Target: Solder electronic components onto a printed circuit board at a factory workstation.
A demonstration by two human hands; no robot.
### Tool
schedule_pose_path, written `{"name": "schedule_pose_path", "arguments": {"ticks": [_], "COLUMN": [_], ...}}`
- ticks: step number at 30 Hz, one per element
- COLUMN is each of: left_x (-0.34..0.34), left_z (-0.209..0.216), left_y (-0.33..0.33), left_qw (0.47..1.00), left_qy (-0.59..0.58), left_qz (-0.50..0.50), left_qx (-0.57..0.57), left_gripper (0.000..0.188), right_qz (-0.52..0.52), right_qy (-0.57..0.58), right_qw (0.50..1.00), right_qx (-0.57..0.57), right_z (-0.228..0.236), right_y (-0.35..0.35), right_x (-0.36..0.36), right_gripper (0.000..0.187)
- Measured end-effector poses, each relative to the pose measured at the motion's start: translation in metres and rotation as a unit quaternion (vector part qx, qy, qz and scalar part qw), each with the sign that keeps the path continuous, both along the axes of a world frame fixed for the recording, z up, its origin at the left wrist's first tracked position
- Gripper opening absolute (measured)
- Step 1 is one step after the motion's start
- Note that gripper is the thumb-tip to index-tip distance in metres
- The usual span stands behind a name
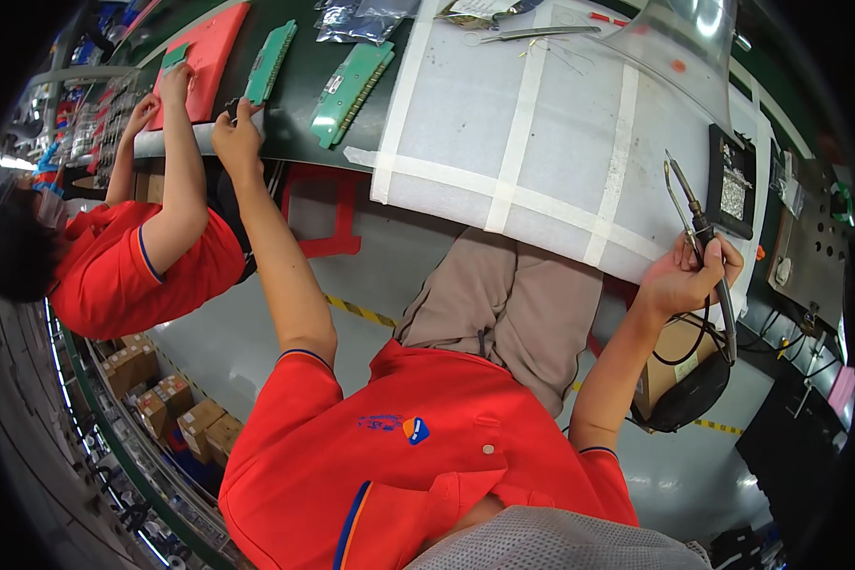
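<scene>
Head view, soldering iron (695, 226) gripped in right fingers (708, 269)

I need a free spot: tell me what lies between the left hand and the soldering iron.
Head view: between left hand and soldering iron lies a grey mat crossed by white tape strips, with nothing on that stretch.

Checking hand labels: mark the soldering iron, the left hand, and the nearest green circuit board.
soldering iron (701, 231), head view, on the dark handle above the fist.
left hand (237, 138), head view, back of the hand.
green circuit board (270, 62), head view, middle of the board.
</scene>
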State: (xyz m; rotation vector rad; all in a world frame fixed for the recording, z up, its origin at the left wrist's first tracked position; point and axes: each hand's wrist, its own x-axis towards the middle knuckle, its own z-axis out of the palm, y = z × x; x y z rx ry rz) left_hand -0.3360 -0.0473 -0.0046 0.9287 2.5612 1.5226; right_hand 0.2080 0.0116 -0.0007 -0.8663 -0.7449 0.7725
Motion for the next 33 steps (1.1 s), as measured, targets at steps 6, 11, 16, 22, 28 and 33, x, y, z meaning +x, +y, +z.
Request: {"name": "schedule_pose_path", "arguments": {"ticks": [6, 11, 16, 22, 28, 33], "left_x": [0.055, 0.136, 0.121, 0.125, 0.184, 0.26], "left_z": [0.029, 0.04, 0.016, 0.036, 0.089, 0.078], "left_y": [-0.001, 0.012, 0.017, 0.017, 0.02, 0.042], "left_qw": [0.987, 0.915, 0.924, 0.939, 0.94, 0.836], "left_qy": [0.139, 0.26, 0.291, 0.268, 0.169, 0.139], "left_qz": [-0.05, -0.258, -0.224, -0.191, -0.29, -0.531], "left_qx": [-0.064, -0.168, -0.107, -0.097, -0.066, -0.008], "left_gripper": [0.043, 0.044, 0.051, 0.043, 0.043, 0.044], "right_qz": [-0.014, -0.02, -0.007, 0.008, -0.006, -0.019], "right_qy": [-0.014, -0.007, -0.002, -0.002, 0.01, 0.043], "right_qw": [1.0, 1.0, 1.0, 1.0, 1.0, 0.999], "right_qx": [-0.004, -0.006, 0.001, 0.014, 0.009, -0.007], "right_z": [0.002, 0.004, 0.004, -0.002, 0.001, 0.006], "right_y": [0.0, 0.0, 0.0, 0.001, -0.002, 0.001], "right_x": [-0.005, -0.005, -0.005, 0.001, 0.009, -0.006], "right_gripper": [0.007, 0.006, 0.006, 0.008, 0.006, 0.005]}}
